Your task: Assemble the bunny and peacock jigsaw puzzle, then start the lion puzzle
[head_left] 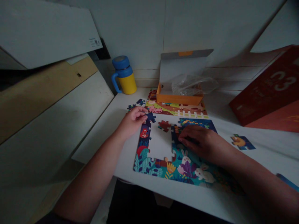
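Note:
My left hand [133, 120] is closed in a pinch on a dark blue puzzle piece [150, 117], held at the upper left corner of a partly assembled jigsaw puzzle [163, 171]. The puzzle shows rabbits, flowers and leaves, and has a gap in its left half where the white table shows. A loose red puzzle piece [164, 125] lies at the top of that gap. On the right side of the puzzle rests my right hand [198, 140], its fingers loosely bent with a space at the thumb and no piece visible in them. It covers part of the picture.
Behind the puzzle, an open orange box [179, 99] with clear plastic [187, 84] stands on a farm picture [168, 109]. A blue-yellow mug [127, 82] is back left. Loose pieces [140, 102] lie left, another piece [243, 142] right. A red box [268, 90] stands right.

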A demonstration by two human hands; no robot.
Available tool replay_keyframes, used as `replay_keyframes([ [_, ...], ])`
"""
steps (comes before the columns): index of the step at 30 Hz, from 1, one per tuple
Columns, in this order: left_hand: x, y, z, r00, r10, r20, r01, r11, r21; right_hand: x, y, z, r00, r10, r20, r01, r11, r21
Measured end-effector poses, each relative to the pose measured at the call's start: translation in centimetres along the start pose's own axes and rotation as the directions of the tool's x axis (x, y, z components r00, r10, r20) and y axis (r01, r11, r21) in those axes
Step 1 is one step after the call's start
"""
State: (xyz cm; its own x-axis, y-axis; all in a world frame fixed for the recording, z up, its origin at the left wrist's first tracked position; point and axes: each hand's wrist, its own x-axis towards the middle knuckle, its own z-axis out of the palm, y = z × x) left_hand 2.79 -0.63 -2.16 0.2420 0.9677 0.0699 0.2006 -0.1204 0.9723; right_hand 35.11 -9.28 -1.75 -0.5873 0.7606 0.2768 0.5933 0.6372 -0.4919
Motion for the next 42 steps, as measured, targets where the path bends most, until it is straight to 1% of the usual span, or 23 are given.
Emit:
replay_keyframes([
  [2,0.3,-0.3,-0.3,1.000,0.012,-0.018,-0.011,0.999,0.031,0.1,0.0,-0.1,1.000,0.001,0.000,-0.001,1.000,0.011],
  [4,0.7,-0.6,-1.1,0.998,0.031,-0.057,-0.025,0.994,0.111,0.1,-0.1,-0.2,1.000,0.001,-0.001,-0.001,1.000,0.019],
  [7,0.9,-1.1,-2.6,0.989,0.042,-0.142,-0.005,0.968,0.251,0.2,-0.2,-0.2,1.000,-0.004,0.000,0.004,1.000,0.016],
  [9,0.9,-1.2,-3.1,0.984,0.048,-0.173,0.007,0.952,0.305,0.2,-0.3,-0.2,1.000,-0.005,-0.002,0.005,1.000,0.007],
  [11,0.9,-1.2,-3.0,0.988,0.059,-0.140,-0.012,0.949,0.316,0.1,-0.4,-0.2,1.000,-0.007,-0.005,0.007,1.000,0.002],
  [14,0.9,-1.1,-2.3,0.997,0.072,-0.032,-0.057,0.942,0.330,0.2,-0.5,-0.2,1.000,-0.007,-0.006,0.007,1.000,0.010],
  [17,0.8,-1.2,-1.7,0.995,0.091,0.031,-0.096,0.921,0.379,0.3,-0.7,-0.4,1.000,-0.005,-0.011,0.005,1.000,0.017],
  [22,0.8,-1.2,-1.3,0.993,0.112,0.036,-0.117,0.893,0.435,0.2,-0.5,-0.2,1.000,0.011,-0.003,-0.011,1.000,0.012],
  [29,0.9,-0.5,-0.7,0.991,0.132,0.014,-0.122,0.862,0.492,0.1,-0.2,0.0,1.000,0.005,-0.004,-0.005,1.000,-0.002],
  [33,0.9,-0.7,-0.7,0.989,0.146,0.022,-0.132,0.811,0.570,0.2,-0.4,-0.2,1.000,0.016,0.012,-0.015,1.000,-0.008],
  [37,0.7,-1.0,-1.0,0.983,0.175,0.054,-0.170,0.763,0.624,0.3,-0.4,-0.3,1.000,0.011,0.013,-0.011,1.000,-0.005],
  [42,0.4,-0.9,-1.1,0.976,0.202,0.076,-0.205,0.756,0.622,0.3,-0.4,-0.3,1.000,0.006,0.002,-0.006,1.000,-0.004],
])
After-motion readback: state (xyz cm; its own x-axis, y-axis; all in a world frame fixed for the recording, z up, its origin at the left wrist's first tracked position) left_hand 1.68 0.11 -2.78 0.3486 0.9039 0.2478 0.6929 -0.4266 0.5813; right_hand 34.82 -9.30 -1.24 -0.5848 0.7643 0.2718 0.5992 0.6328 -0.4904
